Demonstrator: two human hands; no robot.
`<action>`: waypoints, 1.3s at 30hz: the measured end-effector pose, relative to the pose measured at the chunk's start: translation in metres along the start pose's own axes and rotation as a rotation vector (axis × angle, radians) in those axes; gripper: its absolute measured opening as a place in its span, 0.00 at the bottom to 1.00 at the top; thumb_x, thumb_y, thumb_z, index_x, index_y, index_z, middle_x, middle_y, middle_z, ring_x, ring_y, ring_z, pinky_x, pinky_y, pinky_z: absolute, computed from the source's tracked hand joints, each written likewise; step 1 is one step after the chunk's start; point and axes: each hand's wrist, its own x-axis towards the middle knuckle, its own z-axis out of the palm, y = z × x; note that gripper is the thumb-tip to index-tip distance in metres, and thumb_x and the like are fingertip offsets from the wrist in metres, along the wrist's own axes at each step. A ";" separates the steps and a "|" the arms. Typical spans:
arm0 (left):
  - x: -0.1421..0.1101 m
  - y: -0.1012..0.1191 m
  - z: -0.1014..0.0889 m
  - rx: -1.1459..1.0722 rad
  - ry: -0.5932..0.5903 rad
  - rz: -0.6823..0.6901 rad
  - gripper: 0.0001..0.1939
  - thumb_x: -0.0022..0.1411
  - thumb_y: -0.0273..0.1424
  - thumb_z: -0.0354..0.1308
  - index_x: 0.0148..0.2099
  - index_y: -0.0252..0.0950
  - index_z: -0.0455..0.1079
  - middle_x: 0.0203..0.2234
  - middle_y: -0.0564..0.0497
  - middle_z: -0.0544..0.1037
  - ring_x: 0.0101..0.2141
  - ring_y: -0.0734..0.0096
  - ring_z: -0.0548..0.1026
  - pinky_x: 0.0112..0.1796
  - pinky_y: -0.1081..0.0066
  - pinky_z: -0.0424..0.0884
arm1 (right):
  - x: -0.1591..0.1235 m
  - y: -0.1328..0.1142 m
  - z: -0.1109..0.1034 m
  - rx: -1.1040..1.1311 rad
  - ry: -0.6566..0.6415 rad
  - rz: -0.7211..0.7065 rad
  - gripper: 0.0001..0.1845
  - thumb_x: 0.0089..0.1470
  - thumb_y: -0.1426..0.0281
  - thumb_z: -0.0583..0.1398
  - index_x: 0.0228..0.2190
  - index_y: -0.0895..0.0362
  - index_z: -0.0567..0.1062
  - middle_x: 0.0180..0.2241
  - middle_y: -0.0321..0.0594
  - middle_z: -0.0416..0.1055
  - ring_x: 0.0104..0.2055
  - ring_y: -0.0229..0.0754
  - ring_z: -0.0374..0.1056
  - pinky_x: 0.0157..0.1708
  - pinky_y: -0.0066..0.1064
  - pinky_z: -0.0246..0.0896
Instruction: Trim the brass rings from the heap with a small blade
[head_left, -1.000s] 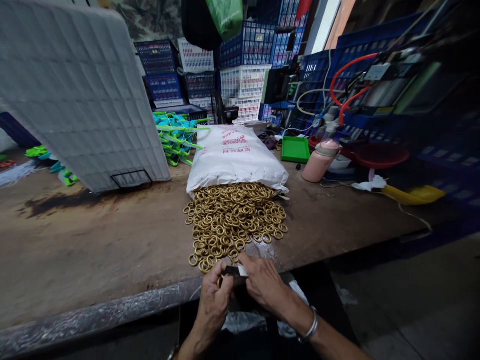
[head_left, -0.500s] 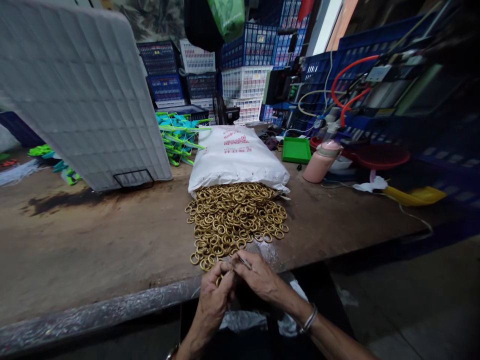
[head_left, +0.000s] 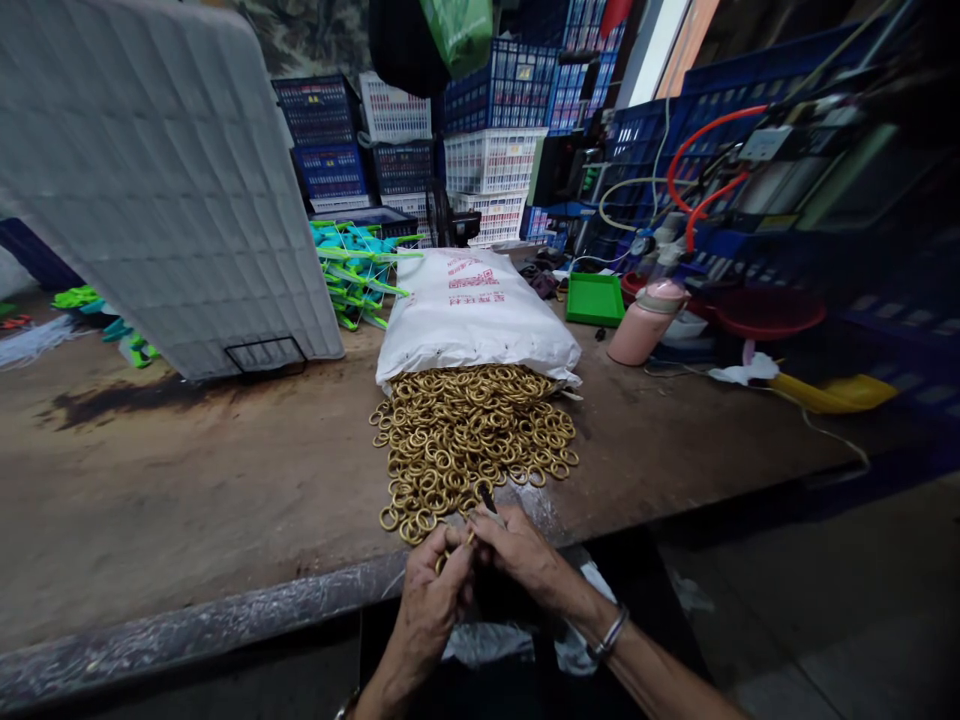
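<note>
My left hand [head_left: 429, 598] is closed at the table's front edge, pinching brass-coloured rings [head_left: 441, 562] between thumb and fingers. Touching it from the right, my right hand [head_left: 525, 556] is closed around a slim, dark-ended tool [head_left: 487, 498] that sticks up past the index finger; its exact kind is unclear. Fingers hide most of the contact between tool and rings. Just beyond both hands lies a heap of loose brass-coloured rings [head_left: 472, 430], spilling from the mouth of a white printed sack [head_left: 480, 310].
A tall white padded panel [head_left: 165, 190] stands on the wooden table [head_left: 225, 500] at left. Bright green and turquoise pieces [head_left: 356, 270] lie behind it. To the right are a green tray [head_left: 594, 300], a pink bottle [head_left: 645, 325] and a machine with orange hoses [head_left: 686, 165].
The tool in my right hand has turned, and its dark end now points up toward the heap. A ring shows between my fingertips. The view has shifted slightly.
</note>
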 end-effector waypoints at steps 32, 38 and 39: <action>0.003 0.000 -0.002 0.055 0.061 0.033 0.15 0.52 0.43 0.54 0.24 0.36 0.60 0.12 0.60 0.59 0.13 0.82 0.55 0.15 0.80 0.52 | 0.002 0.008 -0.012 -1.054 0.038 -0.083 0.15 0.43 0.81 0.49 0.34 0.58 0.66 0.25 0.40 0.69 0.26 0.39 0.61 0.26 0.29 0.41; 0.000 0.012 -0.001 0.065 0.034 0.026 0.16 0.52 0.44 0.53 0.26 0.36 0.61 0.11 0.60 0.60 0.13 0.82 0.54 0.15 0.80 0.51 | 0.004 0.010 -0.024 -0.948 0.110 -0.149 0.14 0.41 0.80 0.48 0.32 0.57 0.65 0.25 0.37 0.68 0.27 0.37 0.61 0.26 0.28 0.42; 0.001 0.012 -0.002 0.062 0.045 0.029 0.16 0.52 0.44 0.54 0.26 0.36 0.61 0.11 0.60 0.59 0.13 0.82 0.54 0.15 0.80 0.50 | 0.002 0.007 -0.021 -0.921 0.088 -0.182 0.15 0.40 0.81 0.48 0.32 0.57 0.64 0.26 0.37 0.68 0.27 0.38 0.61 0.26 0.27 0.43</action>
